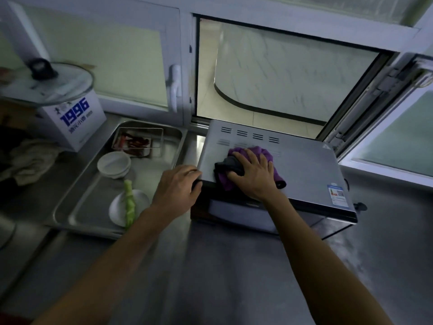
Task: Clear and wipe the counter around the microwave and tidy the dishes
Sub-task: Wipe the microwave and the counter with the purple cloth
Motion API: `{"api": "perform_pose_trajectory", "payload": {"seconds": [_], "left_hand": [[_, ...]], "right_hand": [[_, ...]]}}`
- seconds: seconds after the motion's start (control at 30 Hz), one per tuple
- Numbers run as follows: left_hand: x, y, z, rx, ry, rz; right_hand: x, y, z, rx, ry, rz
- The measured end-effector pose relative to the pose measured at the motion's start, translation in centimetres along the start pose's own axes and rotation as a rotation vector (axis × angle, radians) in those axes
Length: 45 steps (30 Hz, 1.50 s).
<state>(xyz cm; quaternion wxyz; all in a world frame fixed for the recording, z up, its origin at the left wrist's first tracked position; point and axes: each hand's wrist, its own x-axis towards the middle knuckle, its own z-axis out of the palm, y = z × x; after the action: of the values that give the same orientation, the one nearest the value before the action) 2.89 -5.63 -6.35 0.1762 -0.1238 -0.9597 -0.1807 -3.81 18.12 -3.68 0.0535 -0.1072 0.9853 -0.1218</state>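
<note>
Steel counter (234, 266) below an open window; microwave (304, 165) at its back edge. I judge the step as wiping its top: my right hand (254, 175) presses the purple cloth (264, 152), fingers spread; left hand (178, 188) grips the front-left corner. Next: sweep rightward, then the tray (77, 207) dishes

The kitchen is sitting in dim, bluish light, with daylight coming only through the open window (281, 73). A faint sheen is showing on the steel counter (234, 266). Edges are bending from the wide lens, and the far left is looking soft and dark.
</note>
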Motion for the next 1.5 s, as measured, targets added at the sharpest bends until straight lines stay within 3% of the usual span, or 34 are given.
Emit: {"api": "perform_pose_trajectory", "payload": {"seconds": [0.2,0.47,1.07,1.27,1.5], "left_hand": [[-0.7,-1.7,-1.0,-0.051,-0.054,-0.016],[0.3,0.3,-0.6,-0.067,-0.069,0.034],[4.2,13.7,5.0,0.026,-0.128,0.160],[5.6,19.0,7.3,0.061,-0.128,0.117],[5.4,20.0,8.3,0.094,-0.106,0.119]], "right_hand": [[2.0,-4.1,1.2,-0.012,0.012,-0.045],[1.3,-3.5,0.5,0.031,0.075,-0.050],[-3.7,12.2,-2.5,0.059,0.126,0.110],[-6.6,18.4,-3.9,0.078,0.149,0.135],[-7.2,21.3,-3.8,0.085,0.180,0.127]]}}
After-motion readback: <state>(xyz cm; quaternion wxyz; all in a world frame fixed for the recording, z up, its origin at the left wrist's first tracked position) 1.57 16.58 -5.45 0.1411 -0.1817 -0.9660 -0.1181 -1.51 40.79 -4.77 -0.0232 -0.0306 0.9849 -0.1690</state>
